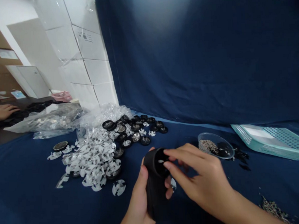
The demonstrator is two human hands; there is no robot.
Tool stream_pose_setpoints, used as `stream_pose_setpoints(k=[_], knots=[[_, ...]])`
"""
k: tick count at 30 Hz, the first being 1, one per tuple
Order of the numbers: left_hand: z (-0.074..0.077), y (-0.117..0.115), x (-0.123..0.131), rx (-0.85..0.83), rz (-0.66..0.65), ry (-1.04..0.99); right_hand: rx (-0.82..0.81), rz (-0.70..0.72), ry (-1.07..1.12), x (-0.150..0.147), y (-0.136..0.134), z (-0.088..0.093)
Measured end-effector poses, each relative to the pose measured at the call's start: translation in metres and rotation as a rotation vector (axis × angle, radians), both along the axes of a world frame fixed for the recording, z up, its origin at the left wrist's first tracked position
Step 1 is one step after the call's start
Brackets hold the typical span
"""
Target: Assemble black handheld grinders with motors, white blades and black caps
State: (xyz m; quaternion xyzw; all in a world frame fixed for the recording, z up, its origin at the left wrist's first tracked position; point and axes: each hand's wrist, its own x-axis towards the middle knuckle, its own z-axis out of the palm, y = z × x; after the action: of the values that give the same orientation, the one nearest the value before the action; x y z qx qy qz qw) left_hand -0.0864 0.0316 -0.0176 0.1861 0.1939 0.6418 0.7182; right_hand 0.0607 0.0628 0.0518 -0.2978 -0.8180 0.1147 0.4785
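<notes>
My left hand (140, 196) is wrapped round a long black plastic housing (155, 195), tilted so that its round open end faces up and to the right. At that opening, the thumb and forefinger of my right hand (205, 179) are drawn together in a pinch, their tips at the rim. A small pale part shows inside the opening near those tips; what the fingers hold is too small to make out. Beside the housing lies a heap of white plastic pieces (94, 158), with black round caps (145, 140) behind it.
On the right stand a clear bowl (229, 154) of small metal parts and a teal basket (274, 154). Loose screws (272, 207) lie at lower right. Plastic bags (54, 118) and stacked white boxes (97, 68) are at left. Another person's hand (2, 112) shows at the far left.
</notes>
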Motion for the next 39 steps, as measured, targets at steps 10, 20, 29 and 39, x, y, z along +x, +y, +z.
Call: stream_pose_setpoints(k=[10, 20, 29, 39], knots=[[0.009, 0.019, -0.03, 0.098, 0.087, -0.022, -0.35, 0.117, -0.563, 0.01, 0.023, -0.07], [0.007, 0.016, -0.023, 0.097, 0.039, -0.003, -0.296, 0.135, -0.699, 0.003, 0.026, -0.099], [0.006, 0.006, -0.009, 0.02, 0.076, 0.061, -0.197, 0.03, -0.049, 0.018, 0.012, -0.014], [-0.002, -0.002, 0.003, 0.055, 0.061, 0.08, -0.215, 0.175, 0.087, -0.005, 0.006, -0.012]])
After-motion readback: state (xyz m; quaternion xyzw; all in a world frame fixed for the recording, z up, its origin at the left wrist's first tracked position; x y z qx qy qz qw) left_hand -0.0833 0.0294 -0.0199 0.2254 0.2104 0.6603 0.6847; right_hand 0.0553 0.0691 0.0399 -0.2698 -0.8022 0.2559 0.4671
